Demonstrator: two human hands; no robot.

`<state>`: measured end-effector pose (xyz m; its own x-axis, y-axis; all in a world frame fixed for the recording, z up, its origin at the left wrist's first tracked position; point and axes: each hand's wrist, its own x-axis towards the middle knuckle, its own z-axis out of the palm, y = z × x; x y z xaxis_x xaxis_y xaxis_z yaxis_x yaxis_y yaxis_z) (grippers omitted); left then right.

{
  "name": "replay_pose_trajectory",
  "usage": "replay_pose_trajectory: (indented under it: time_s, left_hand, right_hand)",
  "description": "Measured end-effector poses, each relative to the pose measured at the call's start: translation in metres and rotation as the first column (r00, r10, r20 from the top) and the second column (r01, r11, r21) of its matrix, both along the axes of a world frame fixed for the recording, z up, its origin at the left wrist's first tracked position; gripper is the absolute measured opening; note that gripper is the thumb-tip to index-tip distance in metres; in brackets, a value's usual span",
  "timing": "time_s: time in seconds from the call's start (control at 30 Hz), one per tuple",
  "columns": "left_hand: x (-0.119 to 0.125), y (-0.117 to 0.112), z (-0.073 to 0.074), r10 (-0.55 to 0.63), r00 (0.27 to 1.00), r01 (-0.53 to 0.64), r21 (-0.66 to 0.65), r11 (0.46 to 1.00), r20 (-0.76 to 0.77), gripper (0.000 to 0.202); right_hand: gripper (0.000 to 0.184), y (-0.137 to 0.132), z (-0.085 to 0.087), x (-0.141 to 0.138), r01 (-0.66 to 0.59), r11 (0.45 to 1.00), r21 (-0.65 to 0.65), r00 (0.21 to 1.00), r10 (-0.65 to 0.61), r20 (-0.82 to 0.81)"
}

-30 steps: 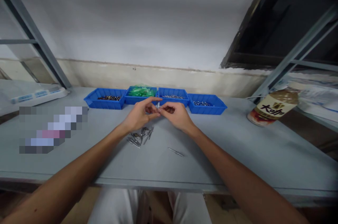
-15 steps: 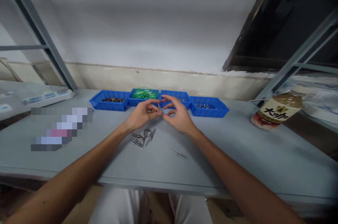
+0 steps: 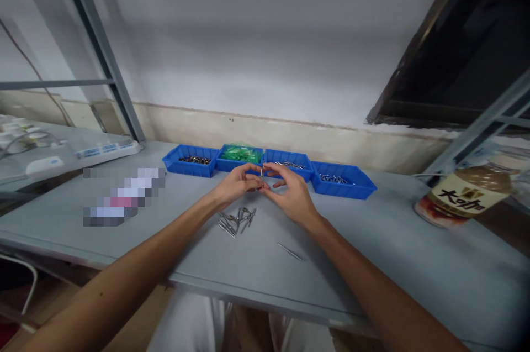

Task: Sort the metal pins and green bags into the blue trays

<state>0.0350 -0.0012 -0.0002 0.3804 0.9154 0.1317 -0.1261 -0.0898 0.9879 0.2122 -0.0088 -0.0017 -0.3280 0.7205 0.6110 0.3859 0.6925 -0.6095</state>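
Above the grey table, both hands meet at a small slim metal pin (image 3: 261,174) standing roughly upright between their fingertips. My left hand (image 3: 234,185) pinches it from the left with thumb and fingers. My right hand (image 3: 292,194) closes on it from the other side, thumb low and index finger at the top. Fingers cover much of the pin, so its exact shape is unclear. Just below the left hand lies a loose pile of silver metal pins (image 3: 238,221), some with brass-coloured parts. A single thin metal pin (image 3: 290,251) lies apart, nearer the right forearm.
Along the back stand blue bins: one with small dark-and-brass parts (image 3: 186,168), one with green plastic pieces (image 3: 236,164), one with thin metal pins (image 3: 307,171), one with screw-like parts (image 3: 343,189). A drink bottle (image 3: 464,200) stands right; a power strip (image 3: 107,148) lies left.
The view has turned slightly left, so everything appears shifted to the right and a little lower. Both hands remain together at the pin; the pile and single pin stay where they lay.
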Motion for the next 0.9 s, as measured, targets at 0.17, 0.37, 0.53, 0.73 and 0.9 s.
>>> replay_pose_trajectory:
  time_s: [0.17, 0.37, 0.53, 0.73, 0.9]
  left_hand:
    - [-0.001, 0.001, 0.001, -0.020, 0.996, 0.018, -0.018, 1.000, -0.085, 0.016]
    - [-0.002, -0.001, 0.005, -0.048, 0.994, 0.044, -0.043, 0.998, -0.098, 0.022]
    - [-0.001, -0.003, 0.007, -0.001, 0.991, -0.004, -0.035, 0.999, -0.136, 0.024]
    - [0.000, -0.002, 0.005, 0.019, 0.975, -0.011, 0.039, 0.999, -0.220, 0.029]
    - [-0.002, 0.006, 0.001, 0.172, 0.943, -0.111, 0.216, 0.970, -0.285, 0.034]
  right_hand:
    - [0.049, -0.001, -0.002, -0.002, 0.000, 0.997, 0.075, 0.998, -0.004, 0.058]
    - [0.050, -0.002, -0.004, -0.002, 0.043, 0.994, 0.105, 0.996, -0.051, 0.076]
    - [0.051, -0.003, 0.000, -0.002, 0.058, 0.982, 0.182, 0.996, -0.069, 0.059]
    - [0.047, -0.001, -0.002, -0.001, 0.032, 0.971, 0.238, 0.992, -0.061, 0.114]
    - [0.045, -0.001, 0.014, 0.008, 0.158, 0.917, 0.366, 0.984, -0.178, 0.023]
